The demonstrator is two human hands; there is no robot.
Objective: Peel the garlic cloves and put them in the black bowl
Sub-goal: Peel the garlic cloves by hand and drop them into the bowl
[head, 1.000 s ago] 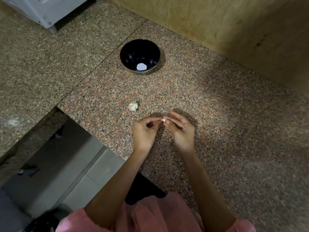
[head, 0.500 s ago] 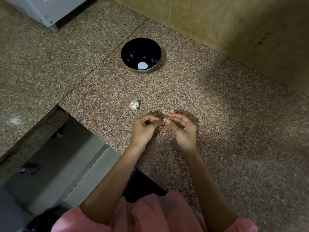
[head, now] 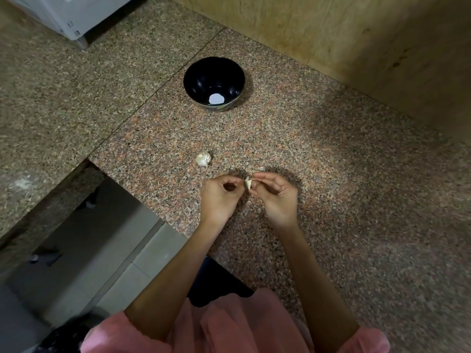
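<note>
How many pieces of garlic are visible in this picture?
2. One garlic piece lies alone on the counter; one clove is pinched between the left hand and right hand. The pale scrap beyond them may be peel.

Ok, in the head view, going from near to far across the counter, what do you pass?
Left hand and right hand pinching a garlic clove → loose garlic piece → black bowl → wooden wall.

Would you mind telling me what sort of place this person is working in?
Probably a home kitchen: a speckled granite counter, a black bowl and loose garlic on it, and a white appliance at the far corner.
</note>
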